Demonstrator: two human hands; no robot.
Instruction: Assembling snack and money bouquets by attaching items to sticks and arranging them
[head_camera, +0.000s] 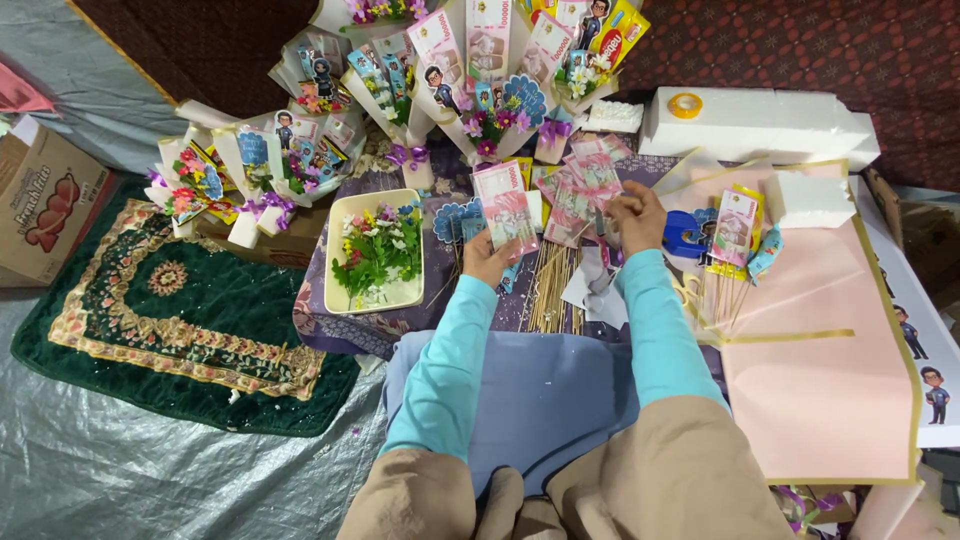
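The person is sitting on the floor, working over a low desk (330, 325) covered in purple cloth. The left hand (487, 258) is grasping a pink banknote on a stick (505, 207), holding it upright just above the desk's near edge. The right hand (636, 213) is closing its fingers around a fan of more pink notes (585, 185), raised a little higher and just beside the first.

A pile of bare sticks (553, 285) is lying between the two hands, and a tray of small flowers (377, 250) is sitting to the left. Finished bouquets (480, 70) are leaning at the back, and a pink paper sheet (810, 360) is spreading out on the right.

To do this well, it probably helps to be gripping each stick low, keeping the notes flat and facing one way, and spacing them evenly so none is creasing or hiding behind its neighbour. A light pinch should be sparing the paper from bending.
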